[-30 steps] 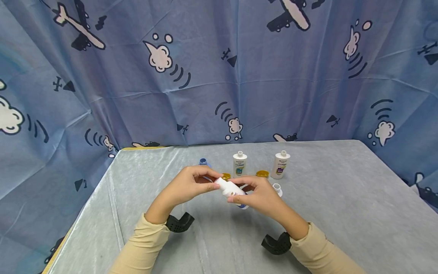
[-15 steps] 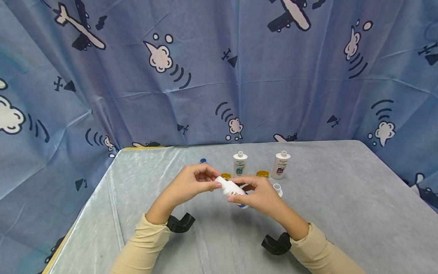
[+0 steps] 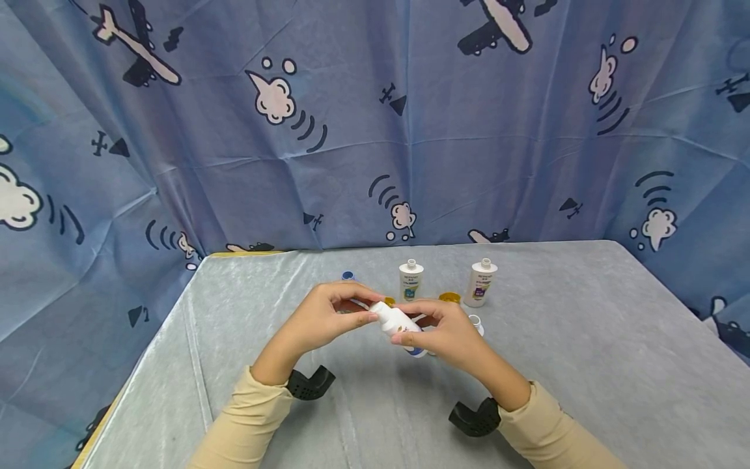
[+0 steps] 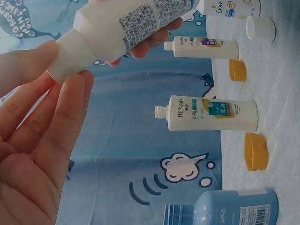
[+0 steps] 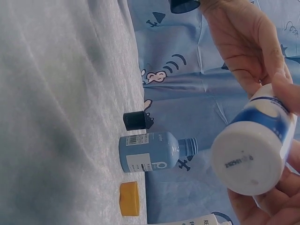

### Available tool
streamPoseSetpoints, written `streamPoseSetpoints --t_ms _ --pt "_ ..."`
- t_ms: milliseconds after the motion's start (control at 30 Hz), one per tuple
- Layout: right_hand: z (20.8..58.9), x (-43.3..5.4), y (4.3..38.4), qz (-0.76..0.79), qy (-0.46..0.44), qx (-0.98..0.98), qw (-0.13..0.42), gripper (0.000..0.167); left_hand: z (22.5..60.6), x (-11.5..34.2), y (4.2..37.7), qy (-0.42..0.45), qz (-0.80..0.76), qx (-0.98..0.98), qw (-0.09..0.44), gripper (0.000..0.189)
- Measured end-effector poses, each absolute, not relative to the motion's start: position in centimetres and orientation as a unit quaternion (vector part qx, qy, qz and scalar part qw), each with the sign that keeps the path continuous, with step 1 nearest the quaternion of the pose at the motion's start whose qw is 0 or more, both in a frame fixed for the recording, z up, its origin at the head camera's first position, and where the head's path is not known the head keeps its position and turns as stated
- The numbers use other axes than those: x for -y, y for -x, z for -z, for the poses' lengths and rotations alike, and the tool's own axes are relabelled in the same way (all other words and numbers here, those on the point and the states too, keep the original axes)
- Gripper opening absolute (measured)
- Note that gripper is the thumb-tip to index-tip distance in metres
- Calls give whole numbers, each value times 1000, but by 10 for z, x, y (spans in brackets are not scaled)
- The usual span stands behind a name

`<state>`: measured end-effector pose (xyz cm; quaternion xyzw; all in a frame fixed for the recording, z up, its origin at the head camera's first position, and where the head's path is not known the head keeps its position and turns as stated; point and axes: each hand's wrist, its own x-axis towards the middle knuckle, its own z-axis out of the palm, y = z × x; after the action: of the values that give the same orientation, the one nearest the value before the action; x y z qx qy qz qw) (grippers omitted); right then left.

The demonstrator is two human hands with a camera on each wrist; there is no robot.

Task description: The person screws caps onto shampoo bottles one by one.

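Observation:
A white bottle (image 3: 400, 324) with a blue band is held tilted above the table between both hands. My right hand (image 3: 448, 333) grips its body, thumb in front and fingers behind. At the upper left end of the bottle, my left hand (image 3: 316, 320) pinches the white cap (image 4: 70, 55) between thumb and fingertips. In the left wrist view the cap sits on the bottle, next to a label of small dark print. The right wrist view shows the round white base (image 5: 248, 158) facing the camera, with a stamped number.
Two uncapped white REPAND bottles (image 4: 211, 114) stand behind the hands, near yellow caps (image 4: 256, 151). An open blue bottle (image 5: 149, 152) and a dark cap (image 5: 135, 120) are at the left. A Dove bottle (image 4: 229, 8) and a white cap (image 4: 260, 29) stand at the right.
The left fingers drew back slightly half a second ago and now reach forward over the cap again. The right hand and bottle have hardly moved.

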<state>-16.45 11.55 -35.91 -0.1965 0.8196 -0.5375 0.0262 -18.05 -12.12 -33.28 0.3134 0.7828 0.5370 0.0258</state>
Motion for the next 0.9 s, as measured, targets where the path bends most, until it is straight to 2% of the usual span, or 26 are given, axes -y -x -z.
streamPoseSetpoints --t_ms 233,367,600,767,900 --pt "360 -117 166 550 224 -804 42 37 335 122 180 -345 -538 -769 15 23" --pt "359 -118 166 566 226 -789 76 40 336 122 181 -356 -547 -757 13 22" --pt "361 -117 168 601 210 -762 117 49 335 122 181 -312 -589 -744 45 25" --pt "363 -114 167 601 211 -764 100 57 337 123 185 -313 -583 -749 28 26" --pt "363 -113 168 595 214 -771 71 56 337 127 187 -301 -552 -778 6 24"
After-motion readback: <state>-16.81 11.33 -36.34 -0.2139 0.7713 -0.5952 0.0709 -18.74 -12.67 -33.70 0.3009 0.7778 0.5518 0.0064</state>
